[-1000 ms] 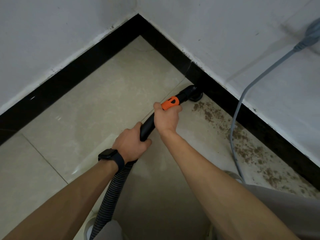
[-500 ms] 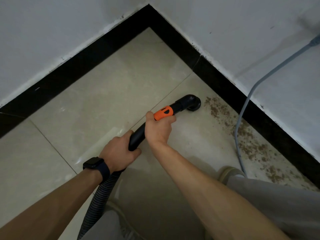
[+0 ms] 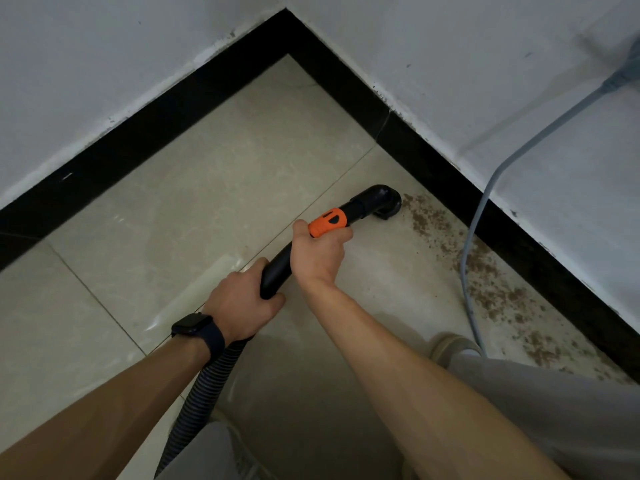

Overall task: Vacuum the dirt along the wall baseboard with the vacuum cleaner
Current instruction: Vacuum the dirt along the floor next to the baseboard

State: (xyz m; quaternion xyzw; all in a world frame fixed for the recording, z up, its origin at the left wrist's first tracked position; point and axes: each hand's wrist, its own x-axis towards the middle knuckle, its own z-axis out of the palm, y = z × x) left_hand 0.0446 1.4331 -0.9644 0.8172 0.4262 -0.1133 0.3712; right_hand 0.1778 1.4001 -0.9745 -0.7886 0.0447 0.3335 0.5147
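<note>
Dirt lies in a brown, crumbly band on the floor along the black baseboard of the wall on the right. It runs from just beside the vacuum's nozzle back toward the person's shoe. A second ago the nozzle was tucked right against the baseboard at the far end of that band. Since then it has drawn back a little onto the open tile, and it now sits at the band's tip, near the baseboard but apart from it. The floor between the nozzle and the corner looks free of crumbs. I judge that only the far end has been dealt with and nearly the whole band is yet to be picked up, so the job is at an early stage. The next pass will probably have to run along the baseboard toward the shoe. The grey cable that hangs down the wall and crosses the dirt could get in the way there.

The right hand is closed round the black tube just behind the orange collar, with its thumb side touching the collar and its fingers wrapped under, out of view. The left hand, with a dark watch at the wrist, is closed round the tube's lower end, where the ribbed hose joins and trails down between the legs. Both grips look firm, and neither has shifted along the tube over the last second.
</note>
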